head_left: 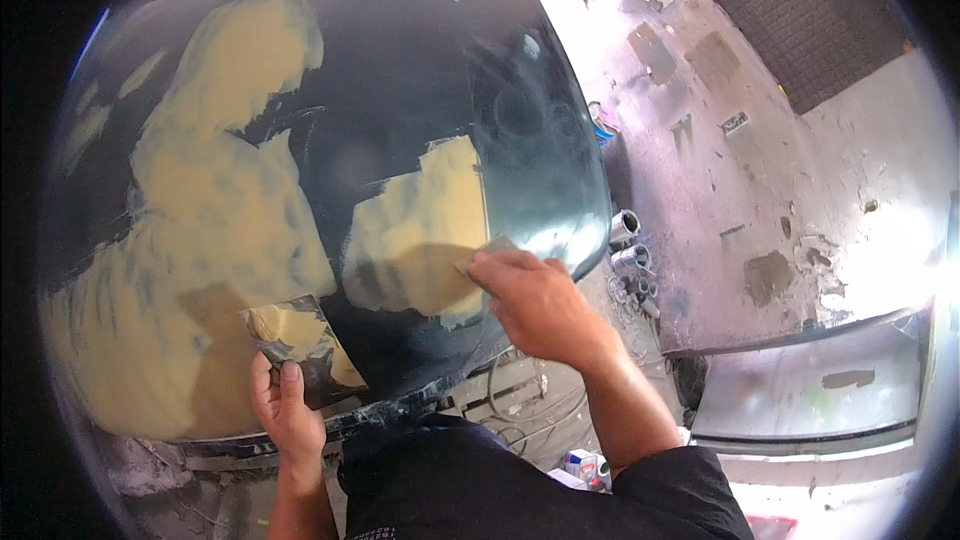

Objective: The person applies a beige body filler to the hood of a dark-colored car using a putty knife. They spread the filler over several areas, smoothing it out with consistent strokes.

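A dark car body panel (390, 60) curves away in front of me, with wide tan filler patches (215, 185) on its left half and a smaller filler patch (415, 225) near its middle. My left hand (287, 408) is closed on the lower edge of a flat mixing plate (318, 372), thumb on top. A lump of tan filler (282, 326) lies on the plate. Over the right edge of the smaller patch, my right hand (535, 302) pinches a thin filler spreader (499, 244), mostly hidden by the fingers. Its blade appears to be at the panel surface.
Paint cans (628, 258) and other small items stand on the floor right of the panel. Another body panel (760, 190), pale with grey patches, fills the right side. A hose (500, 410) and a white box (575, 470) lie low by my right arm.
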A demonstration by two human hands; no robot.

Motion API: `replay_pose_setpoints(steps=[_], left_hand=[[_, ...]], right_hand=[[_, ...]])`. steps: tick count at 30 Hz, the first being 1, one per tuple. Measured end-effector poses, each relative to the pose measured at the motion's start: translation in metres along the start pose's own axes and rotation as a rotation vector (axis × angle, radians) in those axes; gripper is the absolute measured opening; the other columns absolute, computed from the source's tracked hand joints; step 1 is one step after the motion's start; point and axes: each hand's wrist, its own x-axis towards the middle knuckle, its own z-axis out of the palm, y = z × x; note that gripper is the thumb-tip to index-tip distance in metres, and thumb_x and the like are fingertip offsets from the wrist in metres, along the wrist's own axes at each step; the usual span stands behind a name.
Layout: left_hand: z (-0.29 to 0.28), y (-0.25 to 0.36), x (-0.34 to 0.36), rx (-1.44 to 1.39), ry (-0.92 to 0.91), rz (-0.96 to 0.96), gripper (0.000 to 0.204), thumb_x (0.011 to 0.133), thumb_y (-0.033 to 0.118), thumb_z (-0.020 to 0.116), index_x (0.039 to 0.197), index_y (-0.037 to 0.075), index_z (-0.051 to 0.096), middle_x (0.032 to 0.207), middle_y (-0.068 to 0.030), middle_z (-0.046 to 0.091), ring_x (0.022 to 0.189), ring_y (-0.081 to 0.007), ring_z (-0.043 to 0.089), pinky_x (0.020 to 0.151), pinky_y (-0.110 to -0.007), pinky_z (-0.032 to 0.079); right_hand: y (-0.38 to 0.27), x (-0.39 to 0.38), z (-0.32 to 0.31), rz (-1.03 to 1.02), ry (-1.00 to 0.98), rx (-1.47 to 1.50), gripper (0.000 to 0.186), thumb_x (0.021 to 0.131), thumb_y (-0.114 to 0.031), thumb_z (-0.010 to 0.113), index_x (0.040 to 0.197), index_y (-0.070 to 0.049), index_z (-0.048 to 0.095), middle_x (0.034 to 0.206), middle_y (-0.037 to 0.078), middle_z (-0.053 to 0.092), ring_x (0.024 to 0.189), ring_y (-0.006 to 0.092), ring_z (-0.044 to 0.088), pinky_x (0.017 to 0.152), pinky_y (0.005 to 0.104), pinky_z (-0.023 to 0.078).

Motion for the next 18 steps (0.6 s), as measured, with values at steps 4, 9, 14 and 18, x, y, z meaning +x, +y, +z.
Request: replay_pose_setpoints(steps=[4,9,14,18], left_hand=[[-0.004,0.000,0.003,0.007,-0.016,0.003,0.033,0.102,0.013,0.057,0.131,-0.003,0.055,0.119,-0.0076,0.064,0.107,-0.0139,0.059,0.097,-0.029,0.044],[-0.005,-0.001,0.005,0.049,-0.031,0.043,0.031,0.102,0.013,0.058,0.128,-0.003,0.057,0.119,-0.0078,0.065,0.106,-0.0142,0.059,0.097,-0.029,0.044],[0.001,0.006,0.006,0.042,-0.066,0.041,0.031,0.101,0.012,0.057,0.128,-0.003,0.057,0.118,-0.0077,0.064,0.106,-0.0145,0.059,0.098,-0.029,0.043],[0.001,0.004,0.002,0.081,-0.014,0.045,0.030,0.101,0.011,0.056,0.127,-0.003,0.056,0.116,-0.0072,0.064,0.105,-0.0139,0.058,0.096,-0.029,0.044]], right_hand=[[-0.006,-0.032,0.013,-0.022,0.005,-0.086,0.045,0.087,-0.004,0.060,0.131,-0.010,0.057,0.133,0.008,0.060,0.127,0.0271,0.054,0.095,0.0480,0.044],[-0.006,-0.035,-0.010,-0.062,0.020,-0.080,0.049,0.087,-0.004,0.060,0.136,-0.012,0.056,0.137,0.008,0.060,0.130,0.0265,0.054,0.098,0.0480,0.043],[0.025,0.020,-0.029,-0.112,0.029,-0.060,0.048,0.090,-0.004,0.058,0.137,-0.013,0.057,0.140,0.008,0.060,0.136,0.0274,0.051,0.105,0.0483,0.040],[0.035,0.068,-0.038,-0.187,0.060,-0.048,0.046,0.090,-0.002,0.056,0.135,-0.011,0.059,0.139,0.010,0.060,0.135,0.0303,0.051,0.108,0.0464,0.040]])
